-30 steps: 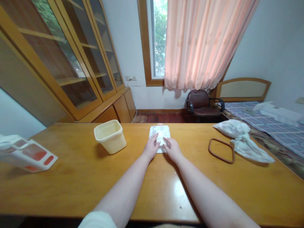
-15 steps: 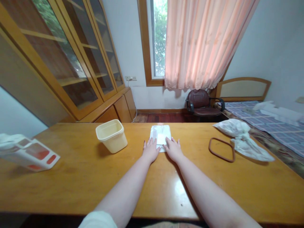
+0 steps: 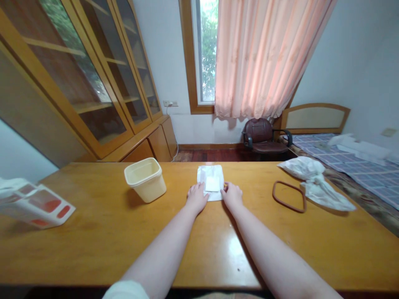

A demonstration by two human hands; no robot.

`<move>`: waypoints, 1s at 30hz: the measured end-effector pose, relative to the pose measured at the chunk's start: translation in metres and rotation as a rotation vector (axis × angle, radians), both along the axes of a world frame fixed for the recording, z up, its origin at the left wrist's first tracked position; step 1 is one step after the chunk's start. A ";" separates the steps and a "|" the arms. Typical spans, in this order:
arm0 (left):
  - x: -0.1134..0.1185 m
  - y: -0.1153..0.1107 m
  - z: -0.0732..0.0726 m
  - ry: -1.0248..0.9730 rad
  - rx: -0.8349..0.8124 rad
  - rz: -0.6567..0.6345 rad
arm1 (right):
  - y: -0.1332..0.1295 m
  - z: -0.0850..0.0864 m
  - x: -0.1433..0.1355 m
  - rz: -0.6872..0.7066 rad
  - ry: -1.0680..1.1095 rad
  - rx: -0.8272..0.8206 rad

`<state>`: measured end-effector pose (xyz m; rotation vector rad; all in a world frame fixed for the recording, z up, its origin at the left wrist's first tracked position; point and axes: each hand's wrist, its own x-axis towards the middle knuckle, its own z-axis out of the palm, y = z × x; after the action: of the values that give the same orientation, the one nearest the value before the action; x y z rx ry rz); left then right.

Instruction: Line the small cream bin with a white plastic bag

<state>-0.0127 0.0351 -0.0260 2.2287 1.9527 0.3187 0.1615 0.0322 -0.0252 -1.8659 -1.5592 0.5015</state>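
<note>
A flat white packet (image 3: 212, 184), like a folded sheet or bag, lies on the wooden table in front of me. My left hand (image 3: 198, 197) rests at its left edge, fingers bent over the border. At the right edge, my right hand (image 3: 232, 194) has its fingers curled inward, thumb and fingertips pinching the packet's side. Left of the hands stands a cream plastic tub (image 3: 146, 180), upright and without a lid. To the right lies a brown rounded rectangular ring (image 3: 289, 197), beside a knotted white plastic bag (image 3: 321, 187).
A white and red carton-like container (image 3: 37, 203) stands at the table's left end. Beyond the table (image 3: 124, 249) are a glass-door cabinet (image 3: 102, 74), a brown armchair (image 3: 263, 135) and a bed (image 3: 343, 162) with a checked cover.
My right hand has drawn back from the packet's top to its right edge and curled its fingers. My left fingers have bent more. The packet's middle shows more now.
</note>
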 end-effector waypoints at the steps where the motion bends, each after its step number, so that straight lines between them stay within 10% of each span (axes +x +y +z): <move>1: 0.000 0.000 0.001 -0.003 -0.002 -0.004 | 0.001 -0.001 0.000 0.009 0.027 0.010; 13: 0.002 -0.003 0.002 -0.052 -0.011 -0.035 | 0.015 -0.018 0.006 -0.077 0.344 0.147; 30: 0.002 -0.013 0.015 -0.194 -0.025 -0.582 | 0.011 -0.006 0.031 -0.216 0.178 0.110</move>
<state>-0.0106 0.0223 -0.0108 2.5063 1.1390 0.4013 0.1922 0.0435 -0.0314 -1.8254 -1.2284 0.4606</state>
